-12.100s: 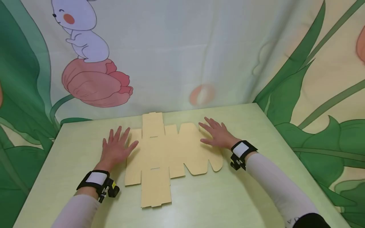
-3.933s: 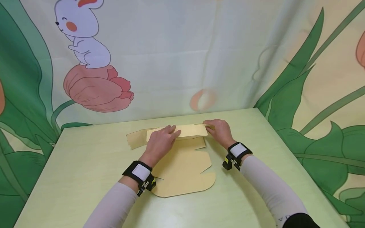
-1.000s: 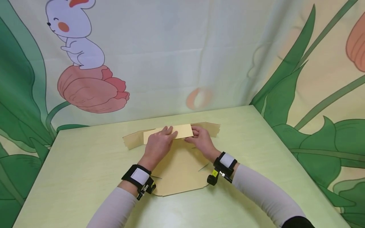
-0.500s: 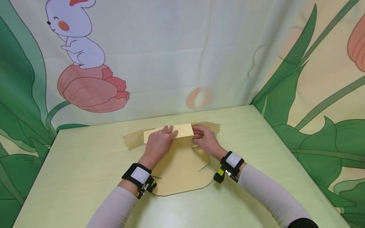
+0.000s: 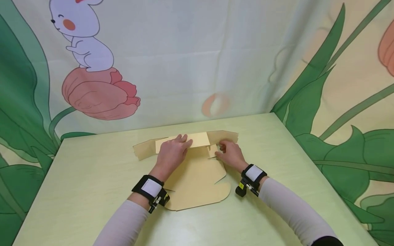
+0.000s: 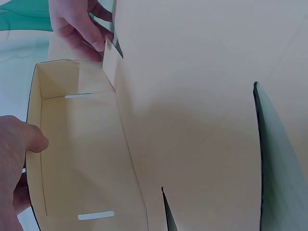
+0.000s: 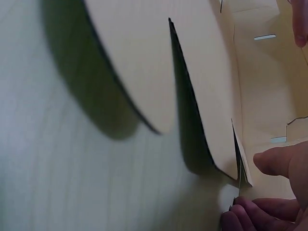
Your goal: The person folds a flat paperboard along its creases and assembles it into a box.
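Note:
A flat cardboard box blank [image 5: 195,181] lies partly folded on the table. Its far panel [image 5: 198,139] stands up as a wall, with side wings spread left and right. My left hand [image 5: 172,153] grips that panel; in the left wrist view its thumb lies inside and other fingers are behind the wall. My right hand [image 5: 231,153] is beside a small raised corner flap [image 5: 212,150], in front of the right wing [image 5: 221,135]. Its fingers are bent, and the right wrist view shows a gap between thumb [image 7: 269,161] and fingers. Whether a fingertip touches the flap is unclear.
The pale table [image 5: 92,191] extends around the cardboard on every side. Behind it hangs a printed curtain [image 5: 172,68] with a rabbit and flowers. Slots cut the cardboard's near right edge, and narrow slits [image 6: 96,215] mark its base.
My right hand has drawn back to the right from the panel's end, uncovering the raised corner flap. My left hand keeps its place. Earlier, the blank lay flat and was turned sideways.

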The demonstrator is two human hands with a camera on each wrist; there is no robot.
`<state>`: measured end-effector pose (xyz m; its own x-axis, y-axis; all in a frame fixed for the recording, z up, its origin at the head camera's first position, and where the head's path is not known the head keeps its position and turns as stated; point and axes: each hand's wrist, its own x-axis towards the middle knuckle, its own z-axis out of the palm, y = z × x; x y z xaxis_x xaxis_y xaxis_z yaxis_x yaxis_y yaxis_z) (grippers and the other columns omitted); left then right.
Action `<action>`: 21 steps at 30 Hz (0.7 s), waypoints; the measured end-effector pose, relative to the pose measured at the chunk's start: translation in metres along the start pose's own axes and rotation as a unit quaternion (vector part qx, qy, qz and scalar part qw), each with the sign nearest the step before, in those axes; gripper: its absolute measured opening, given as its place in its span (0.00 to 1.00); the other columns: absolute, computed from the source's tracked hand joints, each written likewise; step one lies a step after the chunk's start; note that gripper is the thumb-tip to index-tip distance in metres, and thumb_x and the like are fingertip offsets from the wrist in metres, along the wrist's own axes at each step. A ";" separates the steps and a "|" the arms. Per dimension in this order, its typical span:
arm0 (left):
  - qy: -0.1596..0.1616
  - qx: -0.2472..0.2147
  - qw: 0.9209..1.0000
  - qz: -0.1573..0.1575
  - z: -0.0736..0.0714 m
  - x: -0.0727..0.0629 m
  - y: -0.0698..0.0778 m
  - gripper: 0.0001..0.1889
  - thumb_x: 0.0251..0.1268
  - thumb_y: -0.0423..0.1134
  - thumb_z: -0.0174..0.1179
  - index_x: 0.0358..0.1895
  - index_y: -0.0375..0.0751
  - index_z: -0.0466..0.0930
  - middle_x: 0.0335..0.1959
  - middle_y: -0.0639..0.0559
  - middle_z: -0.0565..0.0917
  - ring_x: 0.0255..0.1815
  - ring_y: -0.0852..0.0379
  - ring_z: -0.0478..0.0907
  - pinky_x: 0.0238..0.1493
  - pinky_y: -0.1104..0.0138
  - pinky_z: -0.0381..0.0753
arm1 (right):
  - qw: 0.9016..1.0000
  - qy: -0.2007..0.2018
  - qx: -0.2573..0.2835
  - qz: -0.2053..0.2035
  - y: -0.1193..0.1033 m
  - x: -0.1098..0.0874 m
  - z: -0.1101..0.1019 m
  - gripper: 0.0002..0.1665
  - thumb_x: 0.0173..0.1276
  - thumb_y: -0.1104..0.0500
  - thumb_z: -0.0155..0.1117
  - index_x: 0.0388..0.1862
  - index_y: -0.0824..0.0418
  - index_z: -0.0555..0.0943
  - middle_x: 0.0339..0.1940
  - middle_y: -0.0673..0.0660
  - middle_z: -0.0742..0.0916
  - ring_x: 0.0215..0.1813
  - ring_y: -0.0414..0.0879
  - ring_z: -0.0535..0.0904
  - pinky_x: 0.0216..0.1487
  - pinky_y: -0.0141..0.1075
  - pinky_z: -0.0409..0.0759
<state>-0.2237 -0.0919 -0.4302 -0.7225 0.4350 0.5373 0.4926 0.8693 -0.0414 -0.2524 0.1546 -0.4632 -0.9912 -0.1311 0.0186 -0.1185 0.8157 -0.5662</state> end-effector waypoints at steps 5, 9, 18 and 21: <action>0.005 -0.001 1.000 0.001 0.000 0.000 0.001 0.13 0.58 0.34 0.68 0.45 0.54 0.87 0.48 0.50 0.89 0.47 0.50 0.88 0.20 0.63 0.80 | 1.000 -0.001 0.026 0.003 -0.004 0.000 0.004 0.24 0.61 0.58 0.72 0.53 0.69 0.81 0.40 0.61 0.88 0.42 0.51 0.85 0.48 0.45 0.82; 0.004 -0.005 1.000 0.001 0.000 -0.001 0.001 0.13 0.58 0.33 0.68 0.45 0.53 0.87 0.48 0.50 0.89 0.46 0.50 0.88 0.20 0.63 0.80 | 0.998 -0.007 0.052 0.018 -0.008 -0.001 0.007 0.22 0.61 0.60 0.72 0.52 0.69 0.81 0.40 0.61 0.88 0.42 0.51 0.85 0.46 0.42 0.82; -0.004 -0.003 1.000 -0.002 0.000 0.001 0.001 0.13 0.59 0.33 0.67 0.46 0.53 0.88 0.48 0.51 0.89 0.48 0.49 0.88 0.22 0.62 0.82 | 0.991 -0.019 0.132 0.008 -0.012 0.000 0.009 0.24 0.60 0.68 0.70 0.57 0.70 0.80 0.42 0.64 0.86 0.41 0.50 0.84 0.43 0.36 0.83; -0.005 0.001 1.000 0.000 0.000 0.001 0.000 0.13 0.59 0.33 0.67 0.45 0.53 0.88 0.47 0.51 0.89 0.46 0.50 0.88 0.20 0.63 0.80 | 0.988 -0.026 0.155 -0.003 -0.013 0.001 0.011 0.26 0.61 0.69 0.69 0.60 0.70 0.79 0.44 0.65 0.86 0.43 0.51 0.84 0.44 0.36 0.84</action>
<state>-0.2245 -0.0911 -0.4296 -0.7276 0.4370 0.5288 0.4917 0.8698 -0.0423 -0.2514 0.1377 -0.4655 -0.9852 -0.1708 -0.0161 -0.0917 0.6039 -0.7918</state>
